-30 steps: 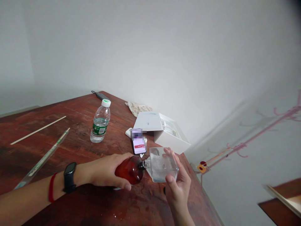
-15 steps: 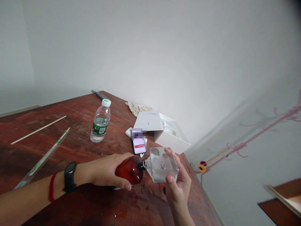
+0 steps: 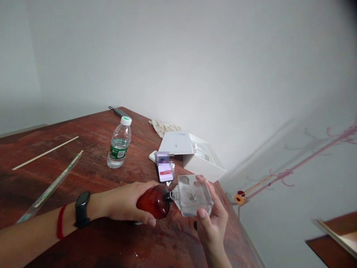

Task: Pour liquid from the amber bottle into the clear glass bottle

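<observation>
My left hand (image 3: 132,203) is wrapped round a bottle of red-brown liquid (image 3: 156,203), which lies tilted on its side with its dark neck pointing right. In my right hand (image 3: 213,219) is a clear square bottle (image 3: 193,195), gripped by its edges between thumb and fingers. The two necks meet mouth to mouth in front of me, over the table. Whether liquid flows between them I cannot tell. A small dark round thing (image 3: 195,225) is partly hidden behind my right hand.
A capped water bottle (image 3: 119,143) stands on the wooden table (image 3: 92,149). Left of it lie a bare chopstick (image 3: 46,153) and a wrapped pair of chopsticks (image 3: 55,185). A lit phone (image 3: 165,171) leans near a white box (image 3: 205,154). A cloth (image 3: 164,128) and pink rack (image 3: 259,191) are beyond.
The square bottle in my right hand has shifted very slightly to the right. My left hand and the red-brown bottle look practically still.
</observation>
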The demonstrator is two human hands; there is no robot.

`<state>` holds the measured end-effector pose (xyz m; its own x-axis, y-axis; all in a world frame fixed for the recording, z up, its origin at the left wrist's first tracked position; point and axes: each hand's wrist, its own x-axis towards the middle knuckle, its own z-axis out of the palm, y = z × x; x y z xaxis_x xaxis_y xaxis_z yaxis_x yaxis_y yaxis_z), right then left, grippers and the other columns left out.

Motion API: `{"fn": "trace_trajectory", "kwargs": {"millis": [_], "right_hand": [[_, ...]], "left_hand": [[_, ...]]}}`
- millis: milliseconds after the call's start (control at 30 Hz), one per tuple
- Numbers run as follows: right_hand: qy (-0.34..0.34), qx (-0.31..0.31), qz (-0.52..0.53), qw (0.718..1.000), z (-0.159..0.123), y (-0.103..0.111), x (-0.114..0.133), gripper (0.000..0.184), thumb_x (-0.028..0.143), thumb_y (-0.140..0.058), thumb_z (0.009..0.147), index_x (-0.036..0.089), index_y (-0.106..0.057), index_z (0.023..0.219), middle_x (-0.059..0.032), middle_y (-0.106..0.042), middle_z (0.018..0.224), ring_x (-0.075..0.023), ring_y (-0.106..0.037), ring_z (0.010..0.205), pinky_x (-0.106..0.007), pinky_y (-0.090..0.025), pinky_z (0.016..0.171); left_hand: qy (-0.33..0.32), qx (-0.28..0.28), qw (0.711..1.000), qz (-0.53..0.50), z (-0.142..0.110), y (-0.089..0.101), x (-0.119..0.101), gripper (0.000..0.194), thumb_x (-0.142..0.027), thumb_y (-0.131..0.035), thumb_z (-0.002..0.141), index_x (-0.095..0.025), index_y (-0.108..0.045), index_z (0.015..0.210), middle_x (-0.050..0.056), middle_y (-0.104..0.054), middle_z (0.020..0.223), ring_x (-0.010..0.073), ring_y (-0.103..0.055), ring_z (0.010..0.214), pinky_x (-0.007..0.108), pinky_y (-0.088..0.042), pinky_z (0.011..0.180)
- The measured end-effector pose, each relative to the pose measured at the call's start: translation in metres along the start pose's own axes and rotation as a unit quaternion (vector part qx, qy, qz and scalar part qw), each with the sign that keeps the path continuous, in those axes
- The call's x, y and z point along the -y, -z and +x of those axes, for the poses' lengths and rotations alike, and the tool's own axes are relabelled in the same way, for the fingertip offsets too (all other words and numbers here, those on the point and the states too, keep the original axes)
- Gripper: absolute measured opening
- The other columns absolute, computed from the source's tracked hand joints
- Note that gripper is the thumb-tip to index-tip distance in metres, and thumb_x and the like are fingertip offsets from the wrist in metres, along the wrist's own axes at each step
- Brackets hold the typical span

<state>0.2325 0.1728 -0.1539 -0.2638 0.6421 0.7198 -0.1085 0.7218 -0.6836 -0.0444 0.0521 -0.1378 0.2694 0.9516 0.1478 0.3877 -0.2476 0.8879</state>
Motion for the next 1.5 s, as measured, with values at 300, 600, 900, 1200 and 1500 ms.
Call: {"fn": "trace_trajectory", "kwargs": {"millis": [300, 600, 900, 1200, 1500], "right_hand": [[0.002, 0.000, 0.002, 1.000, 0.000, 0.000, 0.000, 0.066, 0.055, -0.086, 0.086, 0.027, -0.072, 0.144, -0.0171, -0.073, 0.147, -0.0454, -0.064, 0.142, -0.070, -0.051, 0.115], [0.001, 0.006, -0.013, 1.000, -0.001, 0.000, 0.002, 0.066, 0.054, -0.084, 0.086, 0.027, -0.071, 0.145, -0.0163, -0.072, 0.148, -0.0458, -0.062, 0.143, -0.073, -0.047, 0.116], [0.012, 0.025, -0.041, 0.999, 0.003, 0.002, 0.006, 0.064, 0.053, -0.083, 0.087, 0.027, -0.072, 0.144, -0.0145, -0.072, 0.149, -0.0453, -0.059, 0.145, -0.071, -0.044, 0.119], [0.025, 0.027, -0.057, 0.998, 0.004, 0.002, 0.011, 0.066, 0.057, -0.081, 0.088, 0.024, -0.072, 0.144, -0.0160, -0.073, 0.147, -0.0445, -0.064, 0.138, -0.065, -0.052, 0.111], [0.055, 0.031, -0.079, 0.995, 0.005, 0.002, 0.010, 0.063, 0.055, -0.077, 0.091, 0.024, -0.071, 0.146, -0.0165, -0.074, 0.143, -0.0439, -0.067, 0.135, -0.062, -0.057, 0.105]], "left_hand": [[0.013, 0.011, 1.000, -0.005, 0.000, 0.002, -0.001, 0.088, -0.072, -0.087, 0.078, -0.030, -0.061, 0.150, 0.006, -0.077, 0.136, 0.0376, -0.075, 0.116, 0.039, -0.058, 0.100], [0.020, 0.002, 1.000, 0.005, 0.000, 0.001, -0.002, 0.085, -0.070, -0.089, 0.076, -0.029, -0.064, 0.145, 0.007, -0.078, 0.133, 0.0400, -0.074, 0.115, 0.040, -0.058, 0.098], [0.036, 0.001, 0.999, 0.017, -0.001, 0.000, -0.006, 0.081, -0.065, -0.089, 0.076, -0.027, -0.063, 0.144, 0.007, -0.077, 0.132, 0.0373, -0.075, 0.113, 0.039, -0.058, 0.097], [0.045, -0.004, 0.999, 0.029, -0.001, 0.001, -0.006, 0.087, -0.064, -0.091, 0.074, -0.029, -0.062, 0.148, 0.006, -0.075, 0.138, 0.0400, -0.072, 0.121, 0.041, -0.057, 0.102], [0.045, 0.008, 0.999, 0.005, -0.002, 0.001, -0.006, 0.088, -0.061, -0.092, 0.075, -0.029, -0.060, 0.151, 0.005, -0.075, 0.140, 0.0382, -0.072, 0.124, 0.038, -0.059, 0.099]]}}
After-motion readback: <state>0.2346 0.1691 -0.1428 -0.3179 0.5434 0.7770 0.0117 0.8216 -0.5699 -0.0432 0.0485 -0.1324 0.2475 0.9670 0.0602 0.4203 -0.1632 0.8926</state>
